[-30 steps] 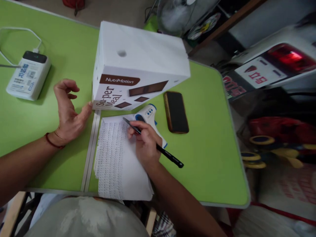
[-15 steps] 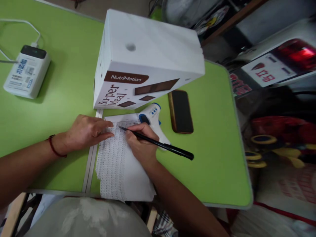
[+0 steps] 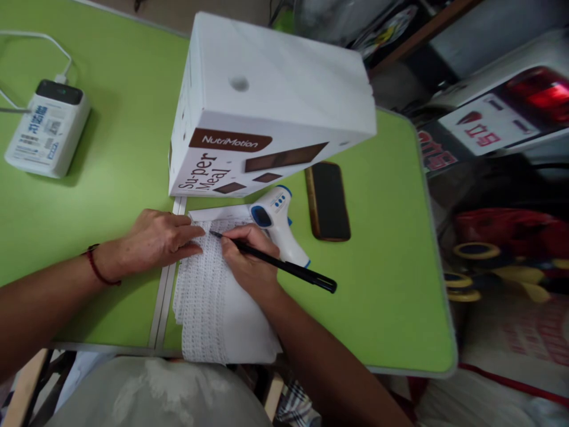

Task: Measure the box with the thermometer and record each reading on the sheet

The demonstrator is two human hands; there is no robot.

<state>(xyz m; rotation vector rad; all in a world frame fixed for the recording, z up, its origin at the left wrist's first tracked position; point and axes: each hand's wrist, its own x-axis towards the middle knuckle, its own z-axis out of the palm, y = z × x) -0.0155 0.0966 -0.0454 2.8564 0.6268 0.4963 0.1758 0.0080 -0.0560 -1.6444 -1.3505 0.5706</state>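
Observation:
My right hand [image 3: 251,255] is closed around a black pen [image 3: 288,268], its tip at the upper part of a sheet of paper [image 3: 204,314] covered in rows of small marks. The paper's right side is blank, and its lower end reaches the table's front edge. My left hand [image 3: 162,239] lies at the sheet's upper left edge, thumb and fingers apart, fingertips resting on the paper with nothing held. Just beyond my right hand lies a white and blue infrared thermometer [image 3: 279,222], partly covered by that hand.
A large white box [image 3: 275,89] stands behind the paper on the green table [image 3: 377,296]. A smartphone [image 3: 329,201] lies right of the thermometer. At the far left sits a white power bank [image 3: 48,130] with cables attached. Rolls of tape [image 3: 475,251] are beyond the right edge.
My right hand and the pen have shifted slightly left across the paper, the pen tip now closer to my left fingers. The left index finger is straighter. The view has shifted slightly.

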